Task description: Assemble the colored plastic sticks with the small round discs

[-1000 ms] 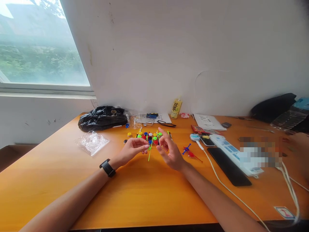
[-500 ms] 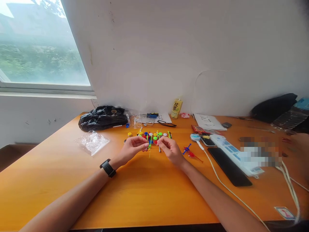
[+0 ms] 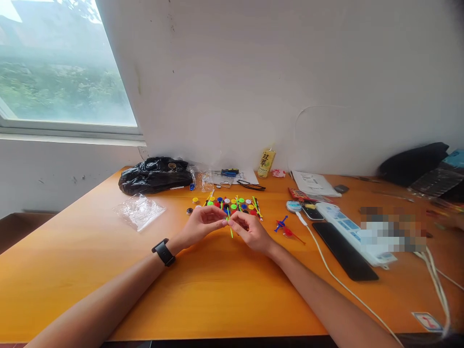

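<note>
My left hand (image 3: 203, 225), with a black watch (image 3: 164, 252) on its wrist, is closed in a pinch on a thin yellow-green plastic stick (image 3: 231, 232). The fingertips of my right hand (image 3: 251, 233) meet it at the same stick, also pinched; whether they hold a small piece of their own is hidden. Just behind the hands lie several small round plastic discs (image 3: 211, 203) in many colours, with thin coloured sticks (image 3: 257, 208) among them. To the right of my right hand rest a blue stick-and-disc piece (image 3: 281, 224) and a red one (image 3: 288, 233), close together.
A clear plastic bag (image 3: 140, 212) and a black plastic bag (image 3: 155, 176) lie to the left. Rightwards are a white power strip (image 3: 353, 234), a black slab (image 3: 344, 251) and a white cable (image 3: 328, 268). A yellow drink bottle (image 3: 266, 163) stands by the wall.
My right hand has moved left and slightly down, so its fingertips now meet those of my left hand. The yellow-green stick has shifted slightly right.
</note>
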